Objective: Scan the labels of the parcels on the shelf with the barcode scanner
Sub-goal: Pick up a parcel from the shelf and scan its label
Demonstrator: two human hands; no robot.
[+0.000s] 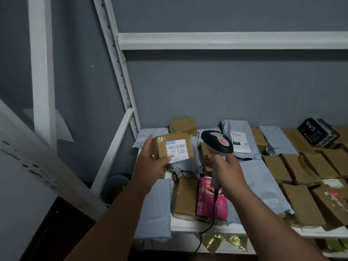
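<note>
My left hand (pixel 150 162) grips a small brown taped parcel (pixel 172 146) above the left end of the shelf, its white barcode label (pixel 177 150) facing up and towards me. My right hand (pixel 228 173) grips the handle of a grey and black barcode scanner (pixel 217 143). The scanner head sits just right of the held parcel, apart from it. Its black cable (pixel 212 215) hangs down over the shelf's front edge. Several brown boxes and grey mailer bags cover the white shelf (pixel 190 226).
A grey mailer with a white label (pixel 241 141) lies behind the scanner. A pink box (pixel 211 202) and a brown box (pixel 185 198) lie under my hands. A black box (pixel 318 132) stands far right. White shelf uprights (pixel 120 72) and an upper beam (pixel 226 41) frame the bay.
</note>
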